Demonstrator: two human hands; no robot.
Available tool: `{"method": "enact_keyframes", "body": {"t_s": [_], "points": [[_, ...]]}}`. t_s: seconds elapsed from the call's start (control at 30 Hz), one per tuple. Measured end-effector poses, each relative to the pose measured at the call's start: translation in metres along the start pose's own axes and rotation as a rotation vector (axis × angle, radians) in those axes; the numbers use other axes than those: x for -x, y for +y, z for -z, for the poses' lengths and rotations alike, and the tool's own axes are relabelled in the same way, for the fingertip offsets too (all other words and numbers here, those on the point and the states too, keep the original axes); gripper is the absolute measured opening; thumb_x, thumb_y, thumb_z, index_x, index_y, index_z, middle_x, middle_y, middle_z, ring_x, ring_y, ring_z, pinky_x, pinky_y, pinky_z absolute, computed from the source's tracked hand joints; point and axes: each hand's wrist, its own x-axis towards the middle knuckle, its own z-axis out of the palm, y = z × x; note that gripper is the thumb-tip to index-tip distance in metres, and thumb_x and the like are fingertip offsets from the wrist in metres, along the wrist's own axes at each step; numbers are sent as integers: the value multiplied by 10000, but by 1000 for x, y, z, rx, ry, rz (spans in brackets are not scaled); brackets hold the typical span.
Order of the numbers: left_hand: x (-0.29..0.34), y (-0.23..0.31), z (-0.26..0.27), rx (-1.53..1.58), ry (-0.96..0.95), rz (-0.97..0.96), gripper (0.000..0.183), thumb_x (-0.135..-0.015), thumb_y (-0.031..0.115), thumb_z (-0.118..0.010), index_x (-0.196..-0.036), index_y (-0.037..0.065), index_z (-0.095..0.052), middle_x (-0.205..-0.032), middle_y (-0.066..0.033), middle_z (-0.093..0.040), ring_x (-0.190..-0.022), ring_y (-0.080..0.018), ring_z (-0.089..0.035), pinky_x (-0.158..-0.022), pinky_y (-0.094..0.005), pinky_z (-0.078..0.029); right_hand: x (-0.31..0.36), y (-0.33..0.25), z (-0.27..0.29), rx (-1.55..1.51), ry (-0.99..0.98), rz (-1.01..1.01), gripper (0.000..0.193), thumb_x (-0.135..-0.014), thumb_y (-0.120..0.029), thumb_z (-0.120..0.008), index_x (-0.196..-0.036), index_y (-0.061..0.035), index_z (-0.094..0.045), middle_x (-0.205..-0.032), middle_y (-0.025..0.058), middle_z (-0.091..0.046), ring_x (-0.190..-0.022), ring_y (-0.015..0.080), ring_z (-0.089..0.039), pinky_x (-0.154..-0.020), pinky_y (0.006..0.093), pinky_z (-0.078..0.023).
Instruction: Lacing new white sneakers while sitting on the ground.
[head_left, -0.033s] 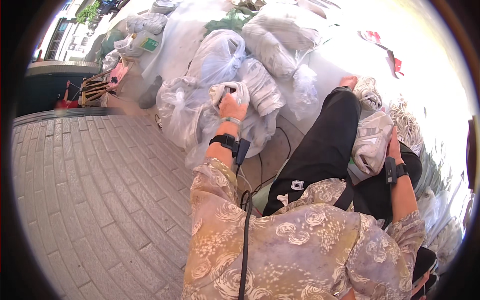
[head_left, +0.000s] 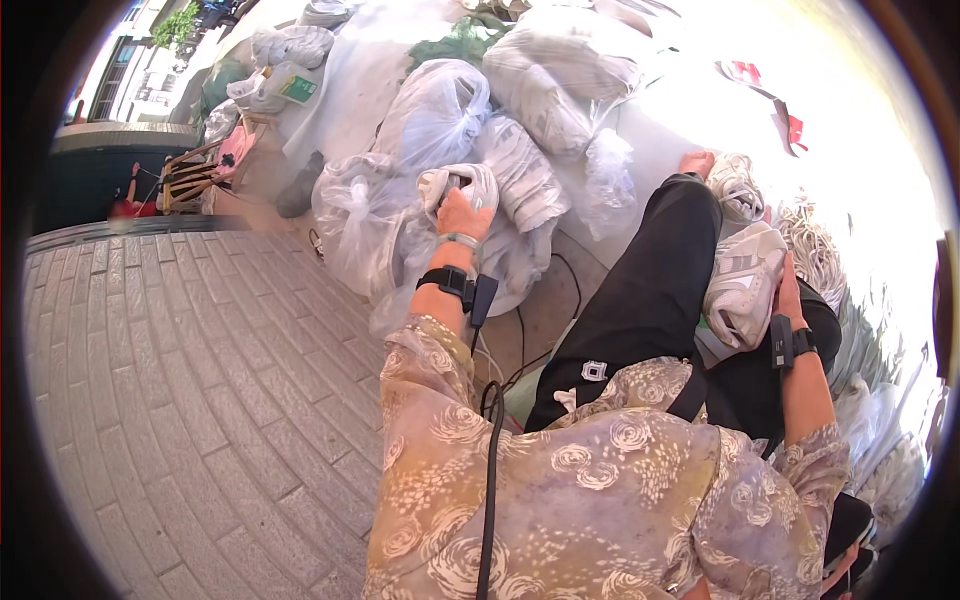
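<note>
My left hand reaches out to the pile of bags and grips a pale sneaker upper at its opening. The fingertips are hidden inside it. On my lap, my right hand holds the outer side of a second sneaker upper, white with grey stripes. Its toe points toward me, and the fingers are partly covered by the upper. Just beyond it lies a bundle of white cords or laces.
Clear plastic bags full of pale bundles crowd the area ahead. Loose white cords hang at the right of my knee. A black cable runs over my left side. Grey paving stretches out on the left, with a wooden chair beyond.
</note>
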Motion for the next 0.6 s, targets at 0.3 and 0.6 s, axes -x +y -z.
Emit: {"method": "enact_keyframes", "body": {"t_s": [0.3,0.6], "points": [[-41,-27,-12,-57,-421,-5,902,-618,571,-678,-1228,-55,-457,-1213,-259,-517,-1159,-347,-490,-988,-358,-362,6,1,7,-78,-120,-63,514,-832,-383,-616,-1198,-40,-507,-1105,89,-594,-953,227,-592,-840,359,-488],[-74,-55,-18,713,-718,223,793,-756,548,-638,-1331,56,-398,-1282,-115,-484,-1151,-231,-478,-917,-354,-411,9,5,5,-102,-59,-138,516,-838,-411,-597,-1189,-40,-524,-1066,87,-617,-896,228,-612,-806,354,-504]]}}
